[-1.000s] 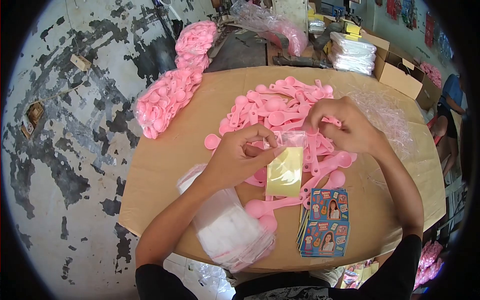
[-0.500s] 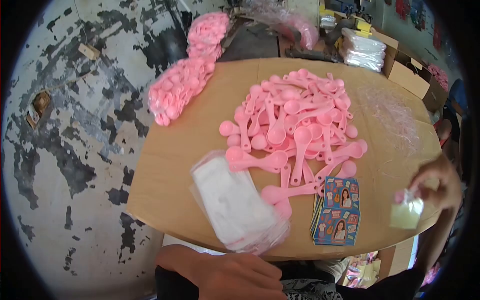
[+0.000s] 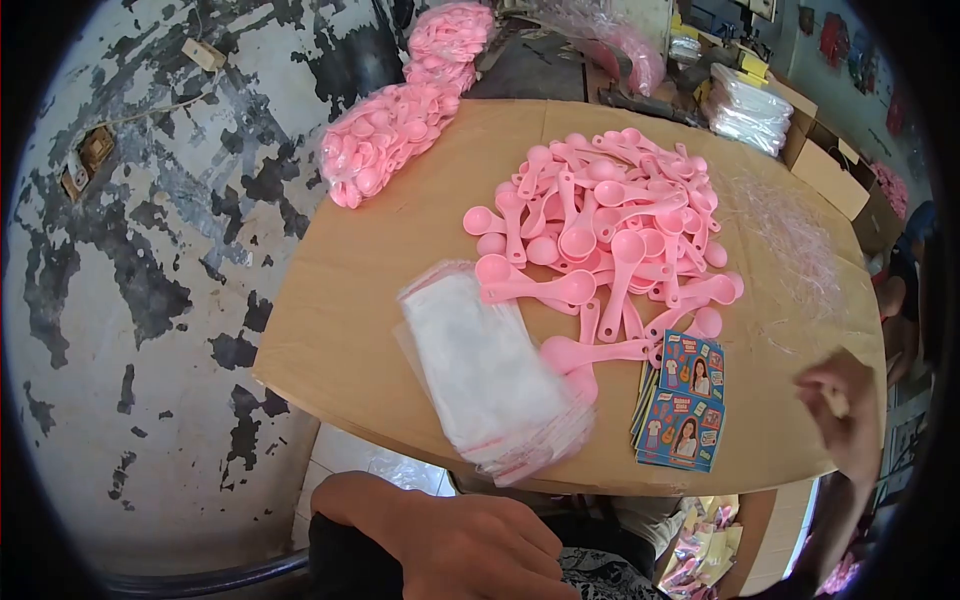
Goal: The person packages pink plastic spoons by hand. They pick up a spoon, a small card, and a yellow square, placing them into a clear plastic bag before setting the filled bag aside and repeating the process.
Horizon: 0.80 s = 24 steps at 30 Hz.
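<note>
My right hand (image 3: 842, 408) is over the table's right edge, fingers loosely bent and apart, with nothing visible in it. Low in the view, my left hand (image 3: 475, 540) rests at my lap, its fingers bent and close together, nothing seen in them. Above it, on the brown-covered table (image 3: 340, 290), lies a stack of clear plastic bags (image 3: 480, 360). Blue printed cards (image 3: 685, 430) in two overlapping piles lie between the bags and my right hand. A large heap of pink measuring spoons (image 3: 600, 215) is behind the cards.
Bagged pink spoons (image 3: 390, 135) lie at the table's back left. Thin clear strands (image 3: 800, 250) are spread at the right. Behind are stacked clear packets (image 3: 745, 110) and a cardboard box (image 3: 828, 168). Colourful packets (image 3: 700, 545) show below the front edge. Another person (image 3: 905, 285) is at far right.
The small clear packet with a yellowish card is gone from my right hand, whose fingers have loosened. The whole view has shifted slightly. My left hand has stayed in place.
</note>
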Motion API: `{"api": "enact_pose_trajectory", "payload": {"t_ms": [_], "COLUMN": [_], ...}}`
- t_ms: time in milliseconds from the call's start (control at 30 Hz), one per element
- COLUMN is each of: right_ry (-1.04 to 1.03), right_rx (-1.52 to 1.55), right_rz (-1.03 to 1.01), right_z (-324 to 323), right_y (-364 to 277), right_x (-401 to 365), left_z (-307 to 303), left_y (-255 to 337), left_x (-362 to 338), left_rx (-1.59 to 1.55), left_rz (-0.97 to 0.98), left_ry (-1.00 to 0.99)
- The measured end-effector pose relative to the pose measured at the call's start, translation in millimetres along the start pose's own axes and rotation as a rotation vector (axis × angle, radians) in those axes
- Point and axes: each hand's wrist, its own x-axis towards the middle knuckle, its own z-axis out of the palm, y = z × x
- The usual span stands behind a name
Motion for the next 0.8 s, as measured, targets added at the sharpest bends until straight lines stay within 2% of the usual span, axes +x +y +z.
{"api": "enact_pose_trajectory", "payload": {"t_ms": [67, 133, 200, 267, 367, 467, 567, 667, 767, 800], "right_ry": [-0.153, -0.244, -0.231, -0.217, -0.523, -0.623, -0.678, -0.666, -0.472, -0.455], "right_rx": [0.115, 0.163, 0.173, -0.012, 0.035, 0.113, 0.163, 0.145, 0.415, 0.460], "right_rz": [-0.293, -0.475, -0.609, -0.652, -0.538, -0.366, -0.322, -0.372, -0.477, -0.430], "right_z": [30.6, 63.1, 101.9, 134.3, 154.6, 150.4, 140.9, 140.5, 141.9, 137.5], "right_y": [-34.5, -65.8, -87.6, -96.1, -106.9, -116.6, -120.1, -116.0, -100.9, -98.3], "right_x": [46.3, 78.7, 104.9, 124.1, 147.3, 154.8, 156.3, 157.6, 157.1, 156.4], "left_z": [4.8, 7.2, 7.8, 11.4, 12.2, 7.4, 8.8, 12.8, 6.4, 3.3], "left_y": [3.4, 6.4, 10.8, 15.1, 19.8, 24.4, 23.1, 20.0, 23.3, 25.9], "left_x": [-1.4, -3.3, -3.4, -3.8, -3.4, 0.7, -2.5, -1.3, -0.9, -7.7], "left_rx": [0.023, 0.022, 0.008, 0.006, 0.002, 0.024, 0.004, -0.010, 0.027, 0.092], "left_rz": [0.028, 0.044, 0.041, 0.035, 0.030, 0.025, 0.032, 0.050, -0.040, -0.125], "left_ry": [0.004, -0.003, -0.017, 0.008, 0.053, 0.052, 0.080, 0.107, -0.050, -0.057]}}
